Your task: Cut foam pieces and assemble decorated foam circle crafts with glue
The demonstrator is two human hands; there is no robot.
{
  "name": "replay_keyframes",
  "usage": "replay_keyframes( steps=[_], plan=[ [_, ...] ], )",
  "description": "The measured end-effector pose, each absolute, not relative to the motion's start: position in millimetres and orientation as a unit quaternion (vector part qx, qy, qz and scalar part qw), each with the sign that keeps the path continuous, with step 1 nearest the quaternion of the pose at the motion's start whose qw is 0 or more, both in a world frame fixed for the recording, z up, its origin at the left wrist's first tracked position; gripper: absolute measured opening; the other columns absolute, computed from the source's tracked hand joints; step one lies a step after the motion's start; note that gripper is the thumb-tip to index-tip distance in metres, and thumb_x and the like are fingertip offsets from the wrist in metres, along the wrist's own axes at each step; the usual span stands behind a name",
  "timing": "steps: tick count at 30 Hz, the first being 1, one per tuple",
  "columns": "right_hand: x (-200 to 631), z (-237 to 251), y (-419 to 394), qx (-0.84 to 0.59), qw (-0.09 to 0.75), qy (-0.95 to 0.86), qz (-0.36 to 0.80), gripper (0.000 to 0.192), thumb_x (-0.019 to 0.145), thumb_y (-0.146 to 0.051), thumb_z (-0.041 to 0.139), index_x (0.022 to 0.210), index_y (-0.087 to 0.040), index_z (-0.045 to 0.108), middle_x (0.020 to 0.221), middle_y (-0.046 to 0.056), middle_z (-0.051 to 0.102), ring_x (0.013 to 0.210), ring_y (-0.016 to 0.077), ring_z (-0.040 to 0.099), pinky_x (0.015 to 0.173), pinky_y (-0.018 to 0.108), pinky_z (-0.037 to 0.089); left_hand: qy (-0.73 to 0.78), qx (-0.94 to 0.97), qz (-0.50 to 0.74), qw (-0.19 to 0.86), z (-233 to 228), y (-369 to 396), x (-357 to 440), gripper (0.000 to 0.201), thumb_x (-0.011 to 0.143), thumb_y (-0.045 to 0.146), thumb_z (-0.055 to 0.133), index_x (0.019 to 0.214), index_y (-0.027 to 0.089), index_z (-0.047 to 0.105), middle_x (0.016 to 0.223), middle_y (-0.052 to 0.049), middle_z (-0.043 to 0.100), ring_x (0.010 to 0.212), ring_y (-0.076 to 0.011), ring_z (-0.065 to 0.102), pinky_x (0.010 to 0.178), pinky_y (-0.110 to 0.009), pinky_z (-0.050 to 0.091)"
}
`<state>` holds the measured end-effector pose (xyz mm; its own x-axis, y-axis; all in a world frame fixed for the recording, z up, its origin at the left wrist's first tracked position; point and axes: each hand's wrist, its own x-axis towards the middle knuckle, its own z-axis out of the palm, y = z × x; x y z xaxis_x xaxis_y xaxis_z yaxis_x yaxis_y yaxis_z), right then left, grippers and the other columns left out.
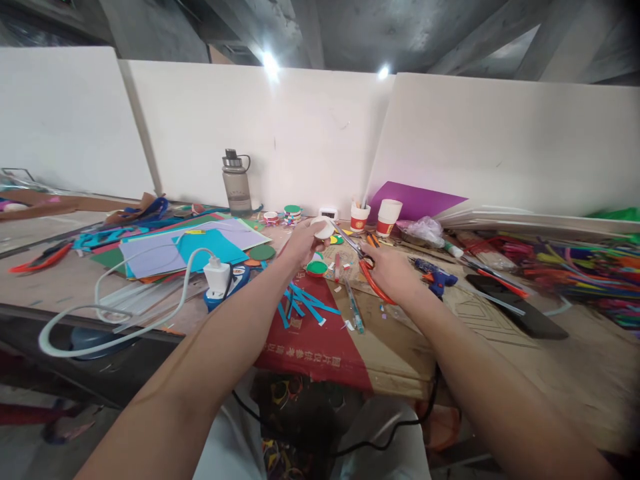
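Observation:
My left hand (pixel 301 245) is closed on a small round white piece (pixel 323 229), perhaps a paper cup or disc; its exact kind is hard to make out. My right hand (pixel 387 265) grips the orange handles of a pair of scissors (pixel 371 277). Their blades point up and left, with the tips close to the white piece. Below my hands lie a green-topped round piece (pixel 316 268), several blue paper strips (pixel 307 303) and a pen (pixel 354 308) on a red and brown cardboard sheet (pixel 320 357).
Coloured paper sheets (pixel 155 250), a white charger (pixel 219 275) with a looped cable, and a bottle (pixel 236 183) stand left. Paper cups (pixel 388 219), a blue glue gun (pixel 437 279), a black phone-like slab (pixel 520 313) and colourful pipe cleaners (pixel 565 273) lie right. White boards (pixel 260 133) rise behind.

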<state>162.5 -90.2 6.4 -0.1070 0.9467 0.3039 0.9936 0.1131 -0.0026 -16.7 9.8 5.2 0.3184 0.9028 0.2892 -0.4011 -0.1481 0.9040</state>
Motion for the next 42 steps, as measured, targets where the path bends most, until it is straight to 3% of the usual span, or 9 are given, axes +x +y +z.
replay_keyframes(
  steps=[16,29,34,42],
  plan=[
    [164,5,-89,-0.655,0.096,-0.740,-0.118,0.049,0.089,-0.016,0.041,0.135,-0.019,0.056,0.107,0.014,0.073,0.091,0.0251,0.066,0.072,0.030,0.043,0.241,0.545,0.509,0.621,1,19,-23,0.023,0.063,0.027,0.071,0.072,0.011,0.058,0.060,-0.004,0.060,0.042,-0.0066,0.048,0.034,-0.017,0.019],
    [168,-1,-84,-0.655,0.151,-0.736,-0.077,0.053,0.082,-0.010,0.047,0.133,-0.019,0.060,0.111,0.011,0.072,0.094,0.0235,0.066,0.072,0.027,0.044,0.291,0.534,0.501,0.615,8,19,-25,0.019,0.067,0.025,0.066,0.077,0.011,0.058,0.057,-0.004,0.060,0.041,-0.0064,0.048,0.035,-0.016,0.020],
    [171,-4,-82,-0.648,0.154,-0.742,-0.080,0.051,0.085,-0.018,0.049,0.136,-0.019,0.058,0.115,0.013,0.071,0.096,0.0263,0.066,0.071,0.029,0.045,0.293,0.532,0.509,0.610,6,21,-26,0.020,0.067,0.026,0.066,0.078,0.011,0.058,0.055,-0.002,0.058,0.041,-0.0066,0.047,0.035,-0.016,0.019],
    [172,-6,-82,-0.636,0.192,-0.745,-0.065,0.047,0.090,-0.027,0.047,0.135,-0.018,0.057,0.107,0.013,0.072,0.094,0.0256,0.065,0.074,0.030,0.046,0.272,0.536,0.549,0.580,2,24,-27,0.029,0.063,0.033,0.073,0.078,0.014,0.057,0.067,0.000,0.061,0.045,-0.0057,0.049,0.036,-0.017,0.024]
  ],
)
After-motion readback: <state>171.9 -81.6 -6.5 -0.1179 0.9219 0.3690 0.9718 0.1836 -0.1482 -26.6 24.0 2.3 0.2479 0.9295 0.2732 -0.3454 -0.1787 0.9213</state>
